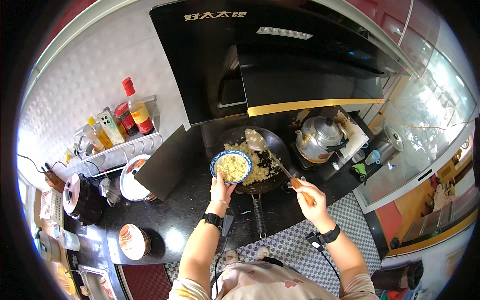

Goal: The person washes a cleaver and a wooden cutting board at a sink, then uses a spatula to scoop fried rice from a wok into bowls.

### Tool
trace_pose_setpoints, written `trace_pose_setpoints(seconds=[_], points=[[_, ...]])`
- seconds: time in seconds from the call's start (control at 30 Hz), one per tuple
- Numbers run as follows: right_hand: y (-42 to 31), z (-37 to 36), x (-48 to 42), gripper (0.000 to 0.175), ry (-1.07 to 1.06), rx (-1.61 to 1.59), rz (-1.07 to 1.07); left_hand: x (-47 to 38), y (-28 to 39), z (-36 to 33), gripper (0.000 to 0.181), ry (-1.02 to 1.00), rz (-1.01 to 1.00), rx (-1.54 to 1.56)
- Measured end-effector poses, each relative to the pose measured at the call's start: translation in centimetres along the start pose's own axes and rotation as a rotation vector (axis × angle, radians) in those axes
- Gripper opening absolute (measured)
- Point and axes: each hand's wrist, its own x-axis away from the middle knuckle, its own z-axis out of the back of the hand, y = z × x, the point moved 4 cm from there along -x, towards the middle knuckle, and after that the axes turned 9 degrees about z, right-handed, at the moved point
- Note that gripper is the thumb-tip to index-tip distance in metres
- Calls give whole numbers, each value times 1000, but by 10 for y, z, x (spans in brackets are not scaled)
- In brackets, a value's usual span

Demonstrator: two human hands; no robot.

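My left hand [222, 190] holds a blue-and-white patterned bowl [214, 165] by its near rim, over the left part of a black wok [284, 140]. Fried rice with yellow bits [233, 168] fills the bowl. In my right hand [313, 200] is the wooden handle of a metal wok spatula [255, 140]; its blade, with some rice on it, is over the far side of the wok. More fried rice [258, 173] lies in the wok, partly hidden by the bowl. The wok's dark ribbed handle [259, 217] points toward me.
A metal kettle [319, 138] stands right of the wok, below the range hood [300, 80]. Left are a dark upright panel [161, 163], stacked plates [133, 242], a pressure cooker [80, 198] and a wall shelf [131, 140] holding bottles and a phone. A sink [90, 279] is at lower left.
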Motion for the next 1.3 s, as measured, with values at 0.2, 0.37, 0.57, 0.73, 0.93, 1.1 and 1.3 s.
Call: trace_pose_setpoints(seconds=[0.2,0.37,0.57,0.73,0.93,1.1,1.3], points=[[64,-52,21,17,-426,320,98,32,17,10,38,-49,19,-136],[100,-79,48,28,-795,431,120,52,34,9,39,-128,-35,-218],[77,-62,49,43,-563,536,22,70,33,-16,46,-283,10,-183],[65,-51,61,54,-103,-530,-615,77,-17,-59,35,-283,99,-263],[71,2,92,53,158,-910,-895,93,-97,-118,38,-377,132,-460],[119,73,156,41,402,-969,-950,95,-196,-167,43,-414,128,-616],[204,161,224,36,590,-800,-1143,60,-334,-199,61,-450,-17,-845]])
